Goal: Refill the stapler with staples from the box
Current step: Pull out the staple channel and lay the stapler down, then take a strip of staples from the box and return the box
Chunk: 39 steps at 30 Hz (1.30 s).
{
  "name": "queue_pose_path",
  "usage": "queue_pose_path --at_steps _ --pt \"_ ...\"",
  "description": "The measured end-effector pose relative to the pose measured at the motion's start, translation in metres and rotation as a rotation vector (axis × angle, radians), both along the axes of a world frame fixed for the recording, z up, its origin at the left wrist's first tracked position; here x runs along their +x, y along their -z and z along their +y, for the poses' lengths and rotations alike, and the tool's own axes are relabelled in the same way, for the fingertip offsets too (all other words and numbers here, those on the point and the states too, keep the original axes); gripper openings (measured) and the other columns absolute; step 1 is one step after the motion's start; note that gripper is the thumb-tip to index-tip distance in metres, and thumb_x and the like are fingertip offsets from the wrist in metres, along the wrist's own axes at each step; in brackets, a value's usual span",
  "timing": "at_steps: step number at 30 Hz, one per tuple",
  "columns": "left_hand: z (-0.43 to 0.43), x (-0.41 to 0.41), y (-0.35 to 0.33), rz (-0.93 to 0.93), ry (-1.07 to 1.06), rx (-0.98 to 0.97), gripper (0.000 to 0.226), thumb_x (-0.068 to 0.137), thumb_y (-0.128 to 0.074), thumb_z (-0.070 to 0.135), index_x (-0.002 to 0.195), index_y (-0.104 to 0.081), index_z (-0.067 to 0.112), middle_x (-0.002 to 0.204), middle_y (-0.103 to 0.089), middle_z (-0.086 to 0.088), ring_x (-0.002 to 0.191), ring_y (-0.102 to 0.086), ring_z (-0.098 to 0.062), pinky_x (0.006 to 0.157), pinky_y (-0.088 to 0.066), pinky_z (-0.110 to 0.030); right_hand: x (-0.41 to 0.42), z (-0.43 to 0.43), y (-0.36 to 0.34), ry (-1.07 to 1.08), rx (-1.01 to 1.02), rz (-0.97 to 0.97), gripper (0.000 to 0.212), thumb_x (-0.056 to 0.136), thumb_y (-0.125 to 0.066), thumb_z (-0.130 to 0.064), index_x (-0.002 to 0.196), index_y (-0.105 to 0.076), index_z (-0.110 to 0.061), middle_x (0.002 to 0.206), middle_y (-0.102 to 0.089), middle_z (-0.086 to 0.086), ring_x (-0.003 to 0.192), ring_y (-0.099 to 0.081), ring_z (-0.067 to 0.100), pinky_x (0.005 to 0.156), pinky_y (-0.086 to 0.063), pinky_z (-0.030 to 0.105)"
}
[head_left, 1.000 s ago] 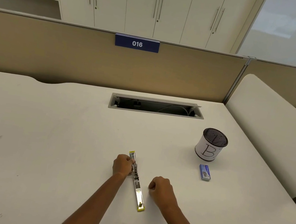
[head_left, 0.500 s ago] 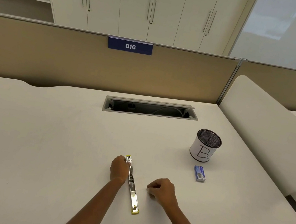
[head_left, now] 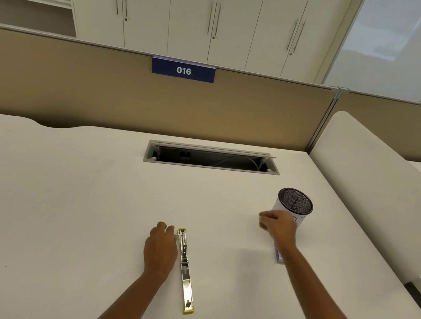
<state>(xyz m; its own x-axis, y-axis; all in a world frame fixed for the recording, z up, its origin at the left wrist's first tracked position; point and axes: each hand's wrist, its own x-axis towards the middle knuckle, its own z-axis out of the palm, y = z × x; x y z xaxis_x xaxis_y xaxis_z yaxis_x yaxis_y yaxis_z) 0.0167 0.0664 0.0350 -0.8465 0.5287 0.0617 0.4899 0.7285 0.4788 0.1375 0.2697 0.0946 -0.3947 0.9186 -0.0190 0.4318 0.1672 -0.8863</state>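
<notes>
Nearest, on the white desk [head_left: 59, 204]: stapler [head_left: 185, 270] swung fully open and flat, left hand [head_left: 161, 248] loosely curled against its far end, gripping nothing. Further right: staple box [head_left: 280, 256] mostly hidden under right hand [head_left: 279, 225], fingers curled, grasp not discernible. Beyond, touching-close: mesh cup [head_left: 294, 204]. Risks: knocked cup, spilled staples, unsteadied stapler sliding.

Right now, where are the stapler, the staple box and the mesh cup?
stapler [head_left: 185, 268]: head view, on the middle of its opened metal rail.
staple box [head_left: 279, 256]: head view, on its blue near corner, below the right forearm.
mesh cup [head_left: 295, 201]: head view, on its dark mesh inside.
</notes>
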Motion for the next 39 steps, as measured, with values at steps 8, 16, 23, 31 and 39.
queue_pose_path --at_steps 8,16,23,31,39 --pt "-0.02 -0.002 0.01 0.104 0.102 -0.245 0.045 0.097 -0.041 0.023 0.138 -0.041 0.005 0.148 -0.034 -0.024 0.138 -0.029 -0.039 0.111 -0.03 -0.048 0.004 0.05 -0.034 0.168 0.222 -0.111 0.022 0.074 -0.047 0.014 0.08 -0.067 0.016 0.087 -0.067 0.036 0.091 -0.059 0.048 0.081 -0.051 0.048" --pt "-0.029 -0.003 0.02 0.181 0.148 -0.256 0.091 0.098 0.008 0.034 0.087 -0.076 0.0 0.092 -0.075 -0.022 0.082 -0.073 -0.035 0.058 -0.058 -0.048 0.008 0.068 -0.033 0.21 0.191 -0.175 0.028 0.079 -0.043 0.014 0.093 -0.067 0.013 0.103 -0.066 0.032 0.101 -0.056 0.046 0.09 -0.048 0.046" --pt "-0.028 -0.005 0.024 0.212 0.128 -0.206 0.09 0.098 0.008 0.033 0.089 -0.076 0.001 0.094 -0.075 -0.023 0.081 -0.073 -0.035 0.058 -0.057 -0.05 0.017 0.054 -0.025 0.224 0.183 -0.028 0.032 0.08 -0.043 0.012 0.1 -0.067 0.006 0.109 -0.066 0.028 0.105 -0.058 0.041 0.095 -0.047 0.041" --pt "-0.024 0.001 0.022 0.053 0.085 -0.174 0.114 0.075 0.032 0.057 0.129 -0.051 0.0 0.138 -0.047 -0.027 0.127 -0.046 -0.043 0.102 -0.037 -0.057 0.04 0.016 0.028 0.195 0.18 -0.093 0.026 0.082 -0.046 0.007 0.097 -0.067 0.006 0.106 -0.067 0.026 0.098 -0.06 0.038 0.084 -0.047 0.039" --pt "-0.019 0.003 0.029 0.034 0.078 -0.246 0.05 0.101 -0.017 0.03 0.148 -0.009 0.019 0.16 -0.002 -0.006 0.147 -0.003 -0.019 0.119 -0.006 -0.039 0.052 -0.008 0.066 0.111 0.232 -0.378 0.032 0.078 -0.06 0.001 0.11 -0.057 0.003 0.104 -0.054 0.031 0.097 -0.051 0.043 0.076 -0.047 0.044"
